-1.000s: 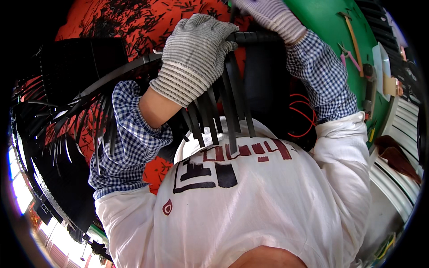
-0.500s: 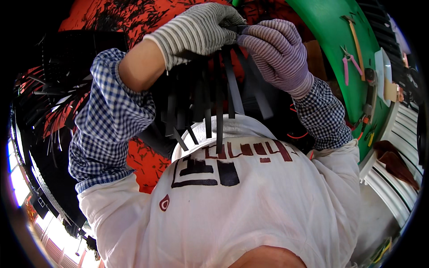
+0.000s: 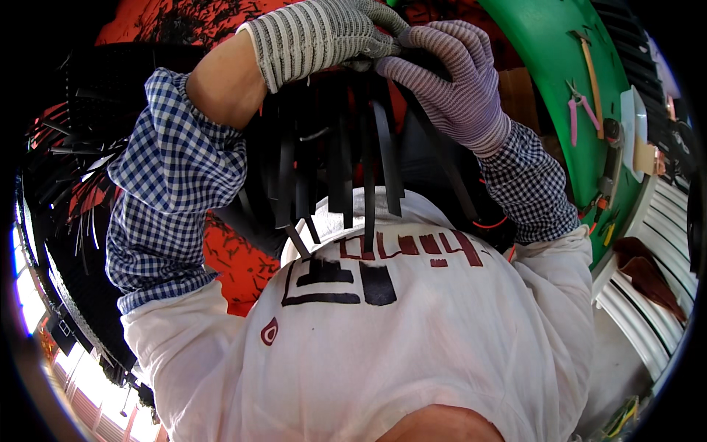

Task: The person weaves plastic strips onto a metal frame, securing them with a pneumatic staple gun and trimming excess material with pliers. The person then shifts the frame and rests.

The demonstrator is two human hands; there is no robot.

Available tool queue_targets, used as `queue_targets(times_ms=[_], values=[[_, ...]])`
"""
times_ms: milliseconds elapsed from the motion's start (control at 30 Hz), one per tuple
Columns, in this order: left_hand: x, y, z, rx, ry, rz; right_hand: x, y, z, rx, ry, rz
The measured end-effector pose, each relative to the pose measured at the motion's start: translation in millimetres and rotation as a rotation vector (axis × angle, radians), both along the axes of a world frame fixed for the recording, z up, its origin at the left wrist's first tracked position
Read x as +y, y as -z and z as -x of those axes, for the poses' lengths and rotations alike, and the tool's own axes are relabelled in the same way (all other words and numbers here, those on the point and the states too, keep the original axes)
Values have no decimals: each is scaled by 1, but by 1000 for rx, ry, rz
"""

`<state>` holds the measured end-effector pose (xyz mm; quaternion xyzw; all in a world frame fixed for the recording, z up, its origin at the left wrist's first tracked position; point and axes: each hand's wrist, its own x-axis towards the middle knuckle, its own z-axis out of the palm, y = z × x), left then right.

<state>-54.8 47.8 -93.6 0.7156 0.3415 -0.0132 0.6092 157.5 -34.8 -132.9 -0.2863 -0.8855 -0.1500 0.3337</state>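
My hands meet fingertip to fingertip at the top; the left hand (image 3: 324,43), in a grey-striped glove, has its fingers bent toward the right, but I cannot tell what they grip; my right hand (image 3: 453,81), in a purple-striped glove, pinches a dark piece (image 3: 428,63); black strips (image 3: 387,147) hang beneath both hands, their lower ends in front of my white shirt (image 3: 353,346); on the green surface (image 3: 546,51) to my right lie pink-handled pliers (image 3: 574,121), just beside a wooden-handled tool (image 3: 591,77).
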Motion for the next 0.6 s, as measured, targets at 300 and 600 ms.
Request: queue_targets(times_ms=[300, 600], values=[[-11, -10, 12, -120, -89, 24, 19, -14, 0, 78, -290, 148], [-48, -47, 1, -12, -350, -600, 9, -21, 6, 498, -144, 270]])
